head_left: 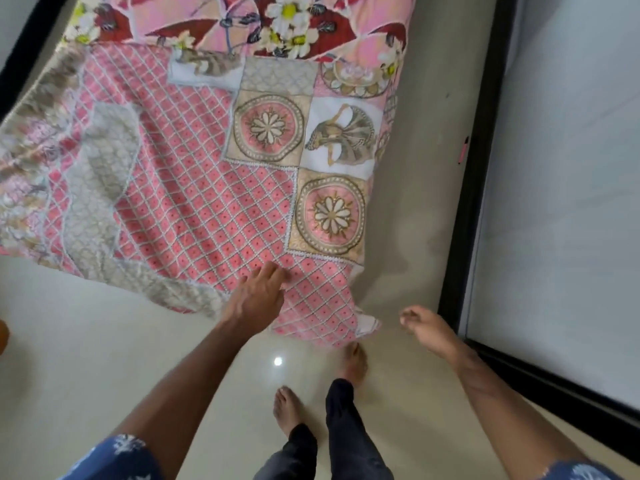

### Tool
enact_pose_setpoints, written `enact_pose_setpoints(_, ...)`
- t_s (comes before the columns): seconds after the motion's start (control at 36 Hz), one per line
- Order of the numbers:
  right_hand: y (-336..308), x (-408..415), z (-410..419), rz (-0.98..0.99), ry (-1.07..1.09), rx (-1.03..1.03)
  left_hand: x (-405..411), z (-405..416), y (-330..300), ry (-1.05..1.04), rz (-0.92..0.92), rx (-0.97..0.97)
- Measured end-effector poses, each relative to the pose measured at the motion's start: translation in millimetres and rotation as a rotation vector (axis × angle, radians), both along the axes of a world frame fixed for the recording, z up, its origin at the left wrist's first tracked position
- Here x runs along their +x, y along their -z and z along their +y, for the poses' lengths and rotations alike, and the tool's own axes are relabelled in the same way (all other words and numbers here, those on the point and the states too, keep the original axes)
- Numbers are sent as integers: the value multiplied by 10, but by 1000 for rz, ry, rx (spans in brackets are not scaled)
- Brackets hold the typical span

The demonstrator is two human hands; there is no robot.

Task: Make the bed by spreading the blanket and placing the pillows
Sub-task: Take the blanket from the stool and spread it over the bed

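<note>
Here the bed (426,140) runs away from the hands, its beige surface bare along the right side, so the blanket (180,188) covers only part of it and probably needs drawing across. The blanket's near edge hangs off the foot of the bed over the floor (104,368), likely because it is mid-spread. A floral cloth (242,22) lies beyond it, far from both hands; whether it is a pillow I cannot tell. The left hand (258,296) rests on the blanket's near edge, fingers seemingly pinching a fold, though blur hides the grip. The right hand (429,329) hangs just right of the blanket's corner, fingers loose, holding nothing.
</note>
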State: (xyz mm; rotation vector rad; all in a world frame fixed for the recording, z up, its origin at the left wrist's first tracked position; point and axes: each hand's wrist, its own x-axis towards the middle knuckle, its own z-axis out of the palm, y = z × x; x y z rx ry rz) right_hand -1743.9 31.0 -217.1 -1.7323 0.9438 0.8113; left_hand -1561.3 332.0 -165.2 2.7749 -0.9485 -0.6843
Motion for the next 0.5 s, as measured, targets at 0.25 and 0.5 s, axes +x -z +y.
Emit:
enact_pose_setpoints(0.25, -366, 1245, -403, -182, -70, -6, 325, -465, 54, -99, 17, 31)
enact_pose_setpoints(0.5, -715, 2426, -576, -299, -281, -94, 716, -455, 104, -294, 159, 30)
